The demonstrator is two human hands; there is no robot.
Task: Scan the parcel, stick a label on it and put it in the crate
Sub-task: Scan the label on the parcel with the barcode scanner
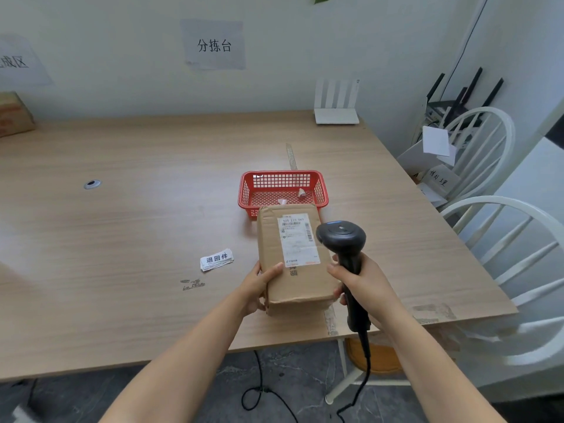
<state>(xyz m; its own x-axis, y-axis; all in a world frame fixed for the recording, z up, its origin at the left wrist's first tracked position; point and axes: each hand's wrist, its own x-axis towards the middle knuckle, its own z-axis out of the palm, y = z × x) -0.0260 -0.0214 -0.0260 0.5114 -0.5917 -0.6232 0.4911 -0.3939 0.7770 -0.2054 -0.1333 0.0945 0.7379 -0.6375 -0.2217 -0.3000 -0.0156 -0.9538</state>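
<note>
A brown cardboard parcel (290, 282) with a white shipping label on top lies on the wooden table (137, 215). My left hand (259, 285) grips its near left corner, thumb on top. My right hand (363, 285) holds a black barcode scanner (345, 242) by its handle, the head hovering just right of the parcel's label. Right behind the parcel stands a red plastic crate (317, 190), touching or nearly touching it, with a few paper scraps inside. A small stack of white labels (216, 259) with black print lies on the table left of the parcel.
The scanner's cable (363, 377) hangs over the near table edge to the floor. White chairs (503, 227) stand on the right. A white router (335, 105) sits at the back, a cardboard box (13, 114) at far left. A cable hole (92, 184) is in the tabletop.
</note>
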